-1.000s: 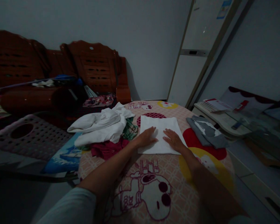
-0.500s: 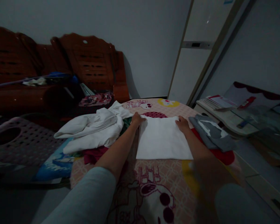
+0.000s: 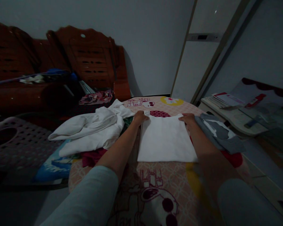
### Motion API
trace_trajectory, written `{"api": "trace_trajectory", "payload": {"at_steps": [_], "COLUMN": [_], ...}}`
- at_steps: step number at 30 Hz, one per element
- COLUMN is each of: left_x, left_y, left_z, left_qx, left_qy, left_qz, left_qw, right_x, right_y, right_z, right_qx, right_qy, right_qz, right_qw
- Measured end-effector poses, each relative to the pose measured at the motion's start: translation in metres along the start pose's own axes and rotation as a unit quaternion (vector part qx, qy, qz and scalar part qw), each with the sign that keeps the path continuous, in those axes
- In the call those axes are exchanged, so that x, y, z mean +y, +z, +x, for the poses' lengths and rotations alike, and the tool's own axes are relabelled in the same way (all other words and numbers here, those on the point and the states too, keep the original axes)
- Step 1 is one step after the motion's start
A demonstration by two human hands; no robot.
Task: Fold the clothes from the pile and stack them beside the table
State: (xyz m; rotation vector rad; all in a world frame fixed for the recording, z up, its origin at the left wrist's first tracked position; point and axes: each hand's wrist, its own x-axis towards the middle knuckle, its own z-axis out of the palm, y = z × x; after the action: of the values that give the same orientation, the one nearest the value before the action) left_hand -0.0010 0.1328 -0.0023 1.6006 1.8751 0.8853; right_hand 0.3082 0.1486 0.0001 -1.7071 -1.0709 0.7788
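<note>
A white garment [image 3: 166,139], folded into a flat rectangle, lies on the patterned tablecloth [image 3: 153,175] in front of me. My left hand [image 3: 140,117] pinches its far left corner. At the far right corner, my right hand [image 3: 187,118] grips the edge, thumb toward the cloth. Left of my left forearm is a loose heap of white clothing [image 3: 91,128], with a dark red cloth [image 3: 93,158] under it. Beside my right forearm lies a folded grey garment [image 3: 218,133] with white on it, on top of a red cloth [image 3: 234,158].
Wooden chairs [image 3: 85,59] holding various things stand at the back left. A woven plastic basket [image 3: 35,138] is left of the table. On the right, a low cabinet [image 3: 240,119] bears papers and a red item. A tall white unit [image 3: 195,62] stands behind.
My right hand has shifted slightly right and up at the garment's far corner, its fingers turned more inward. My left hand keeps its corner. The view has shifted slightly.
</note>
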Motion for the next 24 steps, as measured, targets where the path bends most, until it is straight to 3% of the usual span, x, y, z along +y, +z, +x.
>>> {"api": "trace_trajectory", "payload": {"at_steps": [3,7,11,15,19,24], "left_x": [0.008,0.020,0.025,0.023,0.017,0.003], "left_y": [-0.006,-0.021,-0.045,-0.062,-0.062,-0.052], "left_z": [-0.007,-0.025,-0.053,-0.088,-0.118,-0.136], "left_qx": [-0.003,-0.042,-0.110,-0.188,-0.257,-0.240], "left_qy": [0.009,0.075,0.155,0.201,0.245,0.257], "left_qz": [-0.075,-0.211,-0.255,-0.216,-0.105,-0.008], "left_qw": [0.997,0.974,0.948,0.937,0.929,0.936], "right_x": [-0.010,-0.021,-0.019,-0.005,0.010,0.022], "right_y": [-0.006,-0.028,-0.060,-0.090,-0.107,-0.109], "right_z": [-0.012,-0.028,-0.049,-0.079,-0.110,-0.126], "right_qx": [-0.001,-0.009,-0.085,-0.153,-0.228,-0.260], "right_qy": [-0.008,-0.034,-0.086,-0.119,-0.092,-0.080], "right_qz": [0.045,0.096,0.164,0.157,0.104,0.057], "right_qw": [0.999,0.995,0.979,0.968,0.964,0.961]}}
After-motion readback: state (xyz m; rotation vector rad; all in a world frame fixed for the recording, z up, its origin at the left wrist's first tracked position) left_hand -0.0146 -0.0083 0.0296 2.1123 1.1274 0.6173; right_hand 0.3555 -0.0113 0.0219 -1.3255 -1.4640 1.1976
